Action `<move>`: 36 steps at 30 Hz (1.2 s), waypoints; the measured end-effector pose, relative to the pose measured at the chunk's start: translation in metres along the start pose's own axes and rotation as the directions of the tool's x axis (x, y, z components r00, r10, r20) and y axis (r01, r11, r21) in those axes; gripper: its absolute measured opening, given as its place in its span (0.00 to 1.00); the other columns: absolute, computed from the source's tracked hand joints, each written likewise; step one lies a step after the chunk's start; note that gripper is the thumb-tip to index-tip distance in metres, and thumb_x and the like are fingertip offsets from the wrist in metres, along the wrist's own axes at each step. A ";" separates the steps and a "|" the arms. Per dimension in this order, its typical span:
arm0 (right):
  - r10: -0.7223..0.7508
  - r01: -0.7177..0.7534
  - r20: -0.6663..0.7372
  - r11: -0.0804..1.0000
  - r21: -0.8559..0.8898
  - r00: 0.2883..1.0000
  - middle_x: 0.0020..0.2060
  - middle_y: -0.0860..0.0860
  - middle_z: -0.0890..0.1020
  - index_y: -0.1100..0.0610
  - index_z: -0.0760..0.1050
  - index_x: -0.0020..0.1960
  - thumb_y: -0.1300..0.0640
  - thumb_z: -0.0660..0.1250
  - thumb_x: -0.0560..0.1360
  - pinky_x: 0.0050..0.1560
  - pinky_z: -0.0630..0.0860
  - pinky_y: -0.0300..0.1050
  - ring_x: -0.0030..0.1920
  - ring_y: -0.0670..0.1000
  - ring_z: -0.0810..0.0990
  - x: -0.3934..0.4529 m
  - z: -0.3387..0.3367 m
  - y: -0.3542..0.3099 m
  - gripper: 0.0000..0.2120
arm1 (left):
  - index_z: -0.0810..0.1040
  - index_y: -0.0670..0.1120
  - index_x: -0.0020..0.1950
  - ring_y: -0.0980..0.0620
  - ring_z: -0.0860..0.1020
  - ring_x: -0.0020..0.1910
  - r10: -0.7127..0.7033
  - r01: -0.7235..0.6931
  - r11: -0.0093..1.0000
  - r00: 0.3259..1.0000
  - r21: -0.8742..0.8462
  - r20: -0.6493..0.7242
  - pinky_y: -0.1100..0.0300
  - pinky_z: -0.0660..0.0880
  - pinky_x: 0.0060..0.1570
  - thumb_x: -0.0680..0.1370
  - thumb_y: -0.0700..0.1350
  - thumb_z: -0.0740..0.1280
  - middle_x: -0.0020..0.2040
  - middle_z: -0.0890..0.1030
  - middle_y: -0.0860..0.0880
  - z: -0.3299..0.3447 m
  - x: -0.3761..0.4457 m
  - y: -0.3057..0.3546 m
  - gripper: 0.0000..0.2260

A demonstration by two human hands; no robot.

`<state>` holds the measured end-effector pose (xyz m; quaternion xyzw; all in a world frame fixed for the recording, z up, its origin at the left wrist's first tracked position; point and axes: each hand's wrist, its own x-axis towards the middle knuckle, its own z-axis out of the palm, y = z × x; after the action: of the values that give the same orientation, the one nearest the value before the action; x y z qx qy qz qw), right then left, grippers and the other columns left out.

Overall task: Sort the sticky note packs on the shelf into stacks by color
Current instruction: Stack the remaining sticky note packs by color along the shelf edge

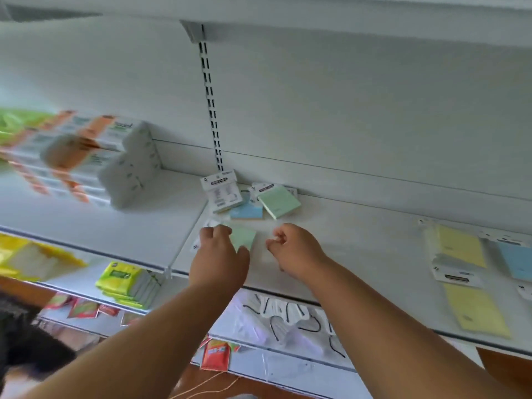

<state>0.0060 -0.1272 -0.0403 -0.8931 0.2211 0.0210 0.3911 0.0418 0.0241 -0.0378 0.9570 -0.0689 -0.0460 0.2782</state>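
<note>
Both arms reach forward over the white shelf (359,226). The left hand (218,254) grips a green sticky note pack (243,236) near the front of the shelf, fingers curled over its left part and thumb at its near edge; whether the pack is lifted or lies flat cannot be told because of blur. The right hand (290,249) hovers just beside that pack, to its right, with fingers curled inward and holding nothing.

Farther back, against the rear panel, lies a loose cluster of packs:
- a white-backed pack (221,192), printed side up, leaning on the others;
- a blue pack (247,211), partly beneath it;
- a second green pack (279,201), tilted, resting on further packs whose colours are hidden.

Well apart at the right end of the shelf lie sorted packs:
- a yellow pack (460,246) at the rear;
- another yellow pack (475,312) nearer the front edge;
- a blue pack at the frame edge (515,260), just beside the yellow ones.

At the left end stands a stack of white and orange boxes (95,156), blurred. The lower shelf holds yellow-green packets (123,279) and clear bags of black hooks (288,315).
</note>
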 end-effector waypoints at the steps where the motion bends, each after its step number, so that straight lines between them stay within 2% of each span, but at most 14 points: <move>1: 0.024 -0.024 0.015 0.999 0.025 1.000 0.53 0.49 0.78 0.50 0.74 0.58 0.48 0.65 0.75 0.49 0.75 0.43 0.41 0.52 0.82 0.008 0.011 -0.011 0.13 | 0.70 0.47 0.67 0.41 0.77 0.56 -0.038 0.038 0.999 0.999 0.012 0.032 0.53 0.72 0.51 0.77 0.50 0.64 0.67 0.67 0.46 -0.006 0.008 -0.011 0.20; 3: 0.072 -0.072 0.003 0.994 0.076 0.997 0.50 0.52 0.77 0.47 0.73 0.49 0.49 0.65 0.74 0.42 0.75 0.43 0.42 0.56 0.84 0.019 0.027 -0.027 0.05 | 0.70 0.49 0.69 0.44 0.77 0.59 -0.032 0.026 0.998 0.993 0.052 0.117 0.55 0.71 0.53 0.77 0.51 0.64 0.68 0.68 0.48 -0.014 0.017 -0.028 0.21; 6: 0.177 -0.176 0.005 0.974 0.139 0.984 0.52 0.54 0.81 0.55 0.75 0.59 0.48 0.67 0.72 0.48 0.78 0.47 0.47 0.57 0.83 0.033 0.044 -0.034 0.18 | 0.71 0.51 0.69 0.48 0.78 0.58 0.066 -0.075 0.996 0.980 0.045 0.186 0.59 0.71 0.50 0.77 0.52 0.63 0.69 0.68 0.52 -0.018 0.024 -0.040 0.21; 10: 0.293 -0.281 -0.065 0.948 0.148 0.954 0.44 0.53 0.82 0.57 0.78 0.50 0.47 0.73 0.69 0.44 0.74 0.44 0.45 0.55 0.81 0.033 0.045 -0.034 0.16 | 0.73 0.52 0.68 0.49 0.78 0.58 0.161 -0.164 0.987 0.967 -0.001 0.199 0.59 0.72 0.53 0.78 0.51 0.63 0.67 0.70 0.55 -0.016 0.034 -0.044 0.18; 12: 0.330 -0.300 -0.131 0.932 0.205 0.935 0.37 0.51 0.80 0.55 0.75 0.41 0.51 0.74 0.69 0.41 0.73 0.45 0.40 0.54 0.79 0.028 0.041 -0.032 0.11 | 0.74 0.53 0.66 0.51 0.78 0.57 0.205 -0.200 0.979 0.957 -0.041 0.208 0.60 0.73 0.53 0.78 0.50 0.63 0.66 0.71 0.56 -0.012 0.036 -0.043 0.16; 14: 0.372 -0.304 -0.178 0.897 0.321 0.911 0.30 0.50 0.76 0.54 0.71 0.34 0.55 0.73 0.69 0.35 0.70 0.44 0.33 0.53 0.74 0.023 0.037 -0.028 0.12 | 0.76 0.54 0.65 0.51 0.78 0.56 0.256 -0.241 0.966 0.941 -0.093 0.220 0.61 0.71 0.52 0.78 0.49 0.63 0.66 0.72 0.56 -0.009 0.036 -0.039 0.15; 17: 0.424 -0.298 -0.138 0.799 0.523 0.895 0.27 0.50 0.71 0.55 0.70 0.35 0.60 0.73 0.69 0.26 0.61 0.39 0.25 0.50 0.66 0.014 0.028 -0.019 0.12 | 0.75 0.54 0.64 0.52 0.78 0.54 0.327 -0.293 0.940 0.918 -0.172 0.224 0.62 0.72 0.51 0.77 0.47 0.64 0.66 0.72 0.56 -0.003 0.031 -0.029 0.15; 19: 0.424 -0.235 -0.154 0.727 0.646 0.892 0.29 0.51 0.72 0.56 0.73 0.38 0.63 0.73 0.71 0.23 0.59 0.36 0.22 0.47 0.64 0.003 0.013 -0.010 0.09 | 0.72 0.53 0.67 0.50 0.78 0.54 0.311 -0.265 0.936 0.930 -0.232 0.195 0.61 0.72 0.50 0.77 0.49 0.66 0.66 0.70 0.56 0.004 0.024 -0.020 0.18; 22: 0.423 -0.067 -0.291 0.654 0.754 0.858 0.36 0.51 0.79 0.55 0.77 0.46 0.62 0.70 0.74 0.22 0.61 0.37 0.23 0.45 0.68 -0.018 -0.019 0.004 0.04 | 0.72 0.51 0.64 0.49 0.81 0.47 0.146 -0.006 0.900 0.946 -0.435 0.289 0.60 0.75 0.49 0.78 0.54 0.67 0.60 0.76 0.55 0.013 0.010 0.013 0.17; 25: 0.380 -0.021 -0.371 0.721 0.692 0.847 0.37 0.48 0.80 0.52 0.79 0.53 0.58 0.70 0.74 0.27 0.64 0.40 0.27 0.45 0.70 -0.044 -0.046 0.027 0.09 | 0.75 0.51 0.55 0.51 0.79 0.31 0.198 0.099 0.795 0.890 -0.598 0.411 0.60 0.77 0.34 0.79 0.49 0.66 0.45 0.82 0.52 0.024 -0.011 0.054 0.06; 27: 0.381 -0.070 -0.419 0.803 0.592 0.824 0.39 0.47 0.81 0.51 0.80 0.52 0.52 0.71 0.71 0.33 0.69 0.41 0.31 0.44 0.74 -0.064 -0.067 0.049 0.09 | 0.75 0.52 0.52 0.51 0.77 0.31 0.267 0.053 0.784 0.871 -0.618 0.413 0.54 0.77 0.39 0.78 0.47 0.66 0.41 0.83 0.52 0.034 -0.028 0.078 0.04; 30: 0.401 -0.160 -0.536 0.884 0.440 0.742 0.39 0.45 0.82 0.51 0.79 0.45 0.48 0.71 0.73 0.43 0.76 0.44 0.40 0.48 0.79 -0.101 -0.108 0.086 0.07 | 0.75 0.54 0.52 0.55 0.76 0.30 0.382 -0.051 0.801 0.812 -0.597 0.442 0.59 0.73 0.34 0.78 0.47 0.66 0.40 0.83 0.53 0.053 -0.058 0.112 0.04; 33: 0.439 -0.182 -0.578 0.875 0.449 0.688 0.39 0.47 0.82 0.50 0.78 0.44 0.50 0.70 0.74 0.44 0.75 0.44 0.40 0.50 0.79 -0.141 -0.153 0.136 0.05 | 0.75 0.56 0.51 0.59 0.73 0.26 0.487 -0.170 0.807 0.734 -0.566 0.473 0.65 0.69 0.29 0.79 0.47 0.65 0.41 0.83 0.53 0.080 -0.104 0.157 0.04; 36: 0.504 -0.187 -0.549 0.826 0.532 0.667 0.40 0.50 0.83 0.51 0.78 0.42 0.49 0.69 0.74 0.42 0.78 0.48 0.39 0.52 0.80 -0.175 -0.195 0.201 0.07 | 0.74 0.57 0.51 0.58 0.76 0.33 0.545 -0.264 0.790 0.715 -0.553 0.438 0.65 0.69 0.33 0.78 0.48 0.66 0.39 0.81 0.53 0.118 -0.154 0.209 0.05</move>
<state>-0.2607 -0.3188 -0.0065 -0.6689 0.5148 -0.2742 0.4607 -0.1472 -0.1879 -0.0166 0.7638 -0.3513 -0.2840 0.4611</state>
